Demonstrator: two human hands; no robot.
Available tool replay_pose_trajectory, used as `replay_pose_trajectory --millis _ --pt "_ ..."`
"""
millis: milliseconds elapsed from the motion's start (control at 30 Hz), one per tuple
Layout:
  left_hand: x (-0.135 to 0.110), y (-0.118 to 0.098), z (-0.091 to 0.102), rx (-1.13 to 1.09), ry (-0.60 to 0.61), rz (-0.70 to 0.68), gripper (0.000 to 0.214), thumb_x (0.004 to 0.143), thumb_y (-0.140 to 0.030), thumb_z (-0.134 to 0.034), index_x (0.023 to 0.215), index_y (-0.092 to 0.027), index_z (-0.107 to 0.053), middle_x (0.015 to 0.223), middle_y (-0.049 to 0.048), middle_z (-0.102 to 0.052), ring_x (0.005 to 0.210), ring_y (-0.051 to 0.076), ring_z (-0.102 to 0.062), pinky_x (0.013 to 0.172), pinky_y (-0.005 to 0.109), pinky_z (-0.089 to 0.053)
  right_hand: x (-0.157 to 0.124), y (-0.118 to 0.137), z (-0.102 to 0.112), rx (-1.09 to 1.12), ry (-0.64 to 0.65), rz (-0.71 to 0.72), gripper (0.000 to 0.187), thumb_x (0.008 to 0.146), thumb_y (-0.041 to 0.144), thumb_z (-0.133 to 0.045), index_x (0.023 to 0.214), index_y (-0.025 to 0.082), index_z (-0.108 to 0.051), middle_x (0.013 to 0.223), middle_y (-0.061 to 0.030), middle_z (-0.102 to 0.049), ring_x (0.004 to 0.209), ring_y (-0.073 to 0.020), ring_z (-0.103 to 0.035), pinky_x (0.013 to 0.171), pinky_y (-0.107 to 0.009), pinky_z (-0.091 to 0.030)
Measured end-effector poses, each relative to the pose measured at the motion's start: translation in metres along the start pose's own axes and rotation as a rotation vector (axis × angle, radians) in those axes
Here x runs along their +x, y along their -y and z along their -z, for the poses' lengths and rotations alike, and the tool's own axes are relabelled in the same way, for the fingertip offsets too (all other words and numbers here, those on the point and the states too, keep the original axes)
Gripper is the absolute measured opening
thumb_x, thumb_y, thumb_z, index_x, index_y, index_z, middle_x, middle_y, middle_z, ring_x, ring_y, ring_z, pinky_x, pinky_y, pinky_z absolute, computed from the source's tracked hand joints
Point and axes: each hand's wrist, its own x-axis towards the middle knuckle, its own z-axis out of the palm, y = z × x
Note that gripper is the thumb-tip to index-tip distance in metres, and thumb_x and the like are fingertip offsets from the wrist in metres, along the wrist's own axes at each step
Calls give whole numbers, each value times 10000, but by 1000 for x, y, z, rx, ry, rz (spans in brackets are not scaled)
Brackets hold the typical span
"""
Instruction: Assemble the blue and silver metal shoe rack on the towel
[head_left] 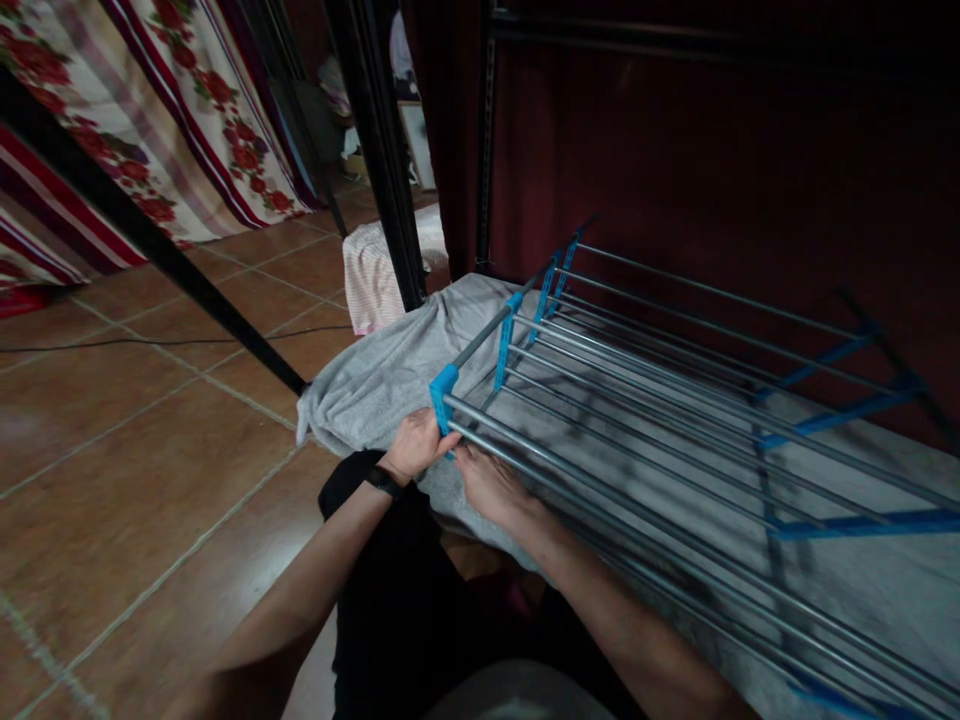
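Note:
A clothes drying rack with metal rods and blue plastic brackets rests on a grey cloth. At its near left corner is a blue corner bracket. My left hand, with a dark band at the wrist, is closed around the lower part of this bracket, thumb lying toward the rod end. Close beside it, my right hand is closed under the outermost rods where they meet the bracket. Its fingertips are partly hidden, and the two hands almost touch.
The grey cloth covers a low surface. A black metal post and a slanting black bar stand at the left. A thin cable crosses the tiled floor. Behind hang a floral curtain and a dark red panel.

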Motion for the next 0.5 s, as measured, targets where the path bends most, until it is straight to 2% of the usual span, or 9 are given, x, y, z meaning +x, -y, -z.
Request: replay_pose_trajectory --millis 267,433,500 --pt "3 0 1 -89 4 34 419 682 -634 -707 721 -234 -587 754 122 -627 790 310 -593 842 431 -459 -2 2 -1 -20 -15 -14 350 1013 193 -359 1282 92 -559 1198 -156 -656 1062 -259 -646 902 -344 -523" --pt "-1 -5 -3 -340 18 155 322 687 -497 -749 586 -242 -581 596 41 -541 704 255 -563 802 370 -442 0 5 -1 -21 -24 -48 331 1021 237 -399 1273 117 -577 1182 -139 -675 1060 -251 -652 899 -331 -519" --pt "-3 -9 -4 -452 36 200 267 704 -435 -757 590 -233 -624 596 33 -559 722 244 -575 796 345 -443 2 6 -1 -14 5 -73 330 1021 233 -388 1259 128 -591 1156 -141 -688 1039 -246 -663 884 -332 -522"
